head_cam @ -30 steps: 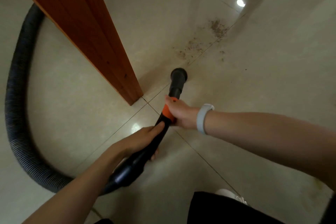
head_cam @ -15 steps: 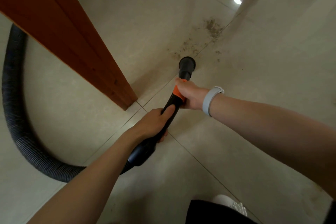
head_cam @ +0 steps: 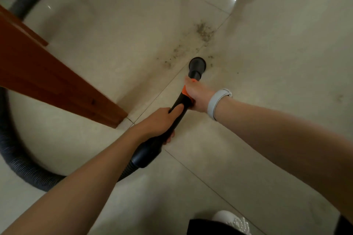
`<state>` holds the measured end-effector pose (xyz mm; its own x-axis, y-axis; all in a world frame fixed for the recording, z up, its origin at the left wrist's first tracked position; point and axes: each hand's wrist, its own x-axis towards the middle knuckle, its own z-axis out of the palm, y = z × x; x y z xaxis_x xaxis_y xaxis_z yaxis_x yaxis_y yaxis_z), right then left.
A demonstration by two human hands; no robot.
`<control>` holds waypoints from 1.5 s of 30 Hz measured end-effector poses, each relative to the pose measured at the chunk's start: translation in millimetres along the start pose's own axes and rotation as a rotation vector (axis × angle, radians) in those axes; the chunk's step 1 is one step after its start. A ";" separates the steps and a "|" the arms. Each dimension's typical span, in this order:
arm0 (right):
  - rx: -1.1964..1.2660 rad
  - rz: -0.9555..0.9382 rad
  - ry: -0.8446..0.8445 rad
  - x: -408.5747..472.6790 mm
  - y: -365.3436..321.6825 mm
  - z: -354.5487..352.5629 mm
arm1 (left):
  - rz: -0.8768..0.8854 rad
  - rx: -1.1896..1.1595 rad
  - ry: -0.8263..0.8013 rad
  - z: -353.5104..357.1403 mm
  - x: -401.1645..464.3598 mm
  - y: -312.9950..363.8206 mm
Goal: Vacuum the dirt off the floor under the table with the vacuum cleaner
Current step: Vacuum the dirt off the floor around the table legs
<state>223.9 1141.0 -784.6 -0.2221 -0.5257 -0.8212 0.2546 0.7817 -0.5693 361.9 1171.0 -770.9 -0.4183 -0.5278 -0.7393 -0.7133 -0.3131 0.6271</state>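
Partly hidden hose [head_cam: 17, 160] behind table leg [head_cam: 57, 86]

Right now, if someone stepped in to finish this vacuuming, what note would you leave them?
Left hand grips the black vacuum wand low down; right hand grips it at the orange collar.
The round black nozzle sits at the near edge of the scattered brown dirt on the pale tiled floor, past the reddish wooden table leg.
Done: nozzle in place. Left: most of the dirt.
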 end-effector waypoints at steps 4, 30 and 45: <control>0.022 0.029 -0.020 -13.8 33.5 6.3 | -0.017 0.059 -0.053 5.3 -17.9 -26.8; 0.280 0.014 0.262 -2.0 30.8 -71.1 | 0.021 0.180 -0.105 51.9 28.0 35.9; 0.220 0.136 0.164 -26.9 49.7 -30.3 | -0.056 0.266 -0.163 21.3 -11.1 12.4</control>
<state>214.0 1204.2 -789.6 -0.3164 -0.3465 -0.8831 0.4862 0.7401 -0.4646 345.8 1189.8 -760.1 -0.4436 -0.3756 -0.8137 -0.8507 -0.1093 0.5142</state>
